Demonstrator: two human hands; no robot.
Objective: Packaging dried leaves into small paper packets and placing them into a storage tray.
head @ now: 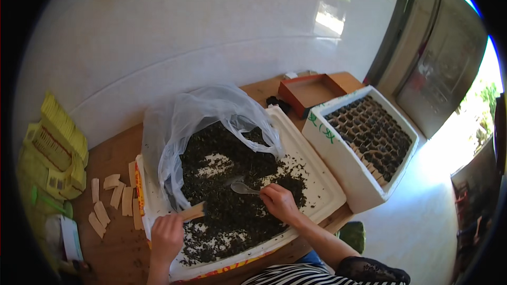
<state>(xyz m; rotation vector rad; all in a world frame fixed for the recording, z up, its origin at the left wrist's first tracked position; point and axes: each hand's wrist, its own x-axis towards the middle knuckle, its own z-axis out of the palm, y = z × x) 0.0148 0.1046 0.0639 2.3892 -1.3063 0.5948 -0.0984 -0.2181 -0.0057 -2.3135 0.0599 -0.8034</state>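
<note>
My left hand (168, 235) grips a small brown paper tube (193, 212) at the left part of the white foam lid (329, 188); its far end looks dark. My right hand (279, 202) holds a translucent plastic spoon (244, 189) by its handle, with the bowl just above a spread of dark, crumbly loose material (233, 213). I cannot tell whether this is soil or dried leaf. A clear plastic bag (222, 101) lies open at the lid's back, with more of the dark material in its mouth.
Right of the lid, a white foam box (325, 158) holds many paper tubes (368, 130) packed upright, dark inside. Behind is a shallow red-brown tray (313, 91). Several flat paper tubes (116, 194) lie on the wooden table (119, 245), near yellow packs (59, 146) at far left.
</note>
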